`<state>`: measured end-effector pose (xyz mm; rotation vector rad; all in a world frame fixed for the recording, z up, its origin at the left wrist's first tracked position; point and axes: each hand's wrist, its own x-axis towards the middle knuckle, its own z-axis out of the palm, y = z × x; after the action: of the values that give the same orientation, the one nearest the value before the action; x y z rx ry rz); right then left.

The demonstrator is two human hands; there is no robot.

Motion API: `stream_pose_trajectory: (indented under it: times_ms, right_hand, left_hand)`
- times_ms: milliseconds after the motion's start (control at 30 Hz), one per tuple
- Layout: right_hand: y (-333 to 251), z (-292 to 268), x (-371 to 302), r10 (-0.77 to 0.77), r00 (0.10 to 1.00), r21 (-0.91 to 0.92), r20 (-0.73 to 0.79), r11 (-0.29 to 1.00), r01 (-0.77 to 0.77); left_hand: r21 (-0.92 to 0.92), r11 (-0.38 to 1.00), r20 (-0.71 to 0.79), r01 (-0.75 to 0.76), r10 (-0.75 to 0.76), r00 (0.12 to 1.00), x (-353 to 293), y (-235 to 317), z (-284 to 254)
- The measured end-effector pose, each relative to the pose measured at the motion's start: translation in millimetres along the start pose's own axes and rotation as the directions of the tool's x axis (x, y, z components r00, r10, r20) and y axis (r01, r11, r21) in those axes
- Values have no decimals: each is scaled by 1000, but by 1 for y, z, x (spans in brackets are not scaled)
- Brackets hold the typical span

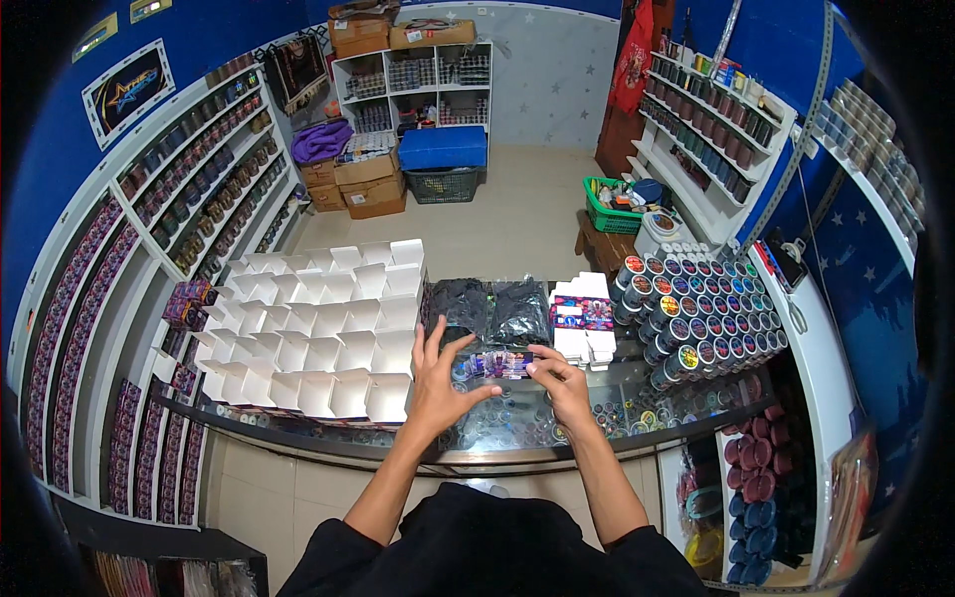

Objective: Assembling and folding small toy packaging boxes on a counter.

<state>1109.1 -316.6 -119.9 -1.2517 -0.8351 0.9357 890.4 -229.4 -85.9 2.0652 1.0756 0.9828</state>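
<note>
Over the glass counter [487, 423], a small purple printed carton [504, 365] lies between my hands. My right hand [565, 393] pinches its right end between thumb and fingers. To its left, my left hand [441, 386] is open, thumb and fingers spread apart and apparently holding nothing. Just beyond are two black plastic-wrapped bundles [519, 310]. Flattened white cartons [587, 343] with purple printed faces are stacked to the right of them. Left of my left hand stand rows of open white boxes [308, 353]; their insides look bare where visible.
Many dark round jars with coloured lids [701, 318] crowd the counter's right side. A green basket [612, 211] sits on a wooden stool behind. Shelves of jars [204, 149] line the left wall; a blue-lidded crate [443, 169] and cardboard boxes [373, 189] stand at the back.
</note>
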Motion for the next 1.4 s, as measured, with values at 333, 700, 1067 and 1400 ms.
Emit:
stream_pose_trajectory:
  times_ms: [333,700,1067,1400]
  right_hand:
    - [3,-1,-1,0,1000,45,28,999,-2]
    - [-5,-7,-3,58,996,52,62,997,-62]
    - [-65,-5,-4,-338,854,-575,396,634,517]
    - [-64,-5,0,-366,840,-529,401,656,538]
  left_hand:
    - [216,922,20,-320,324,946,6,-1,-9]
    - [154,925,29,-348,348,937,9,2,-14]
    - [128,923,38,-363,361,932,13,3,-28]
    - [128,914,61,-385,380,923,17,4,-33]
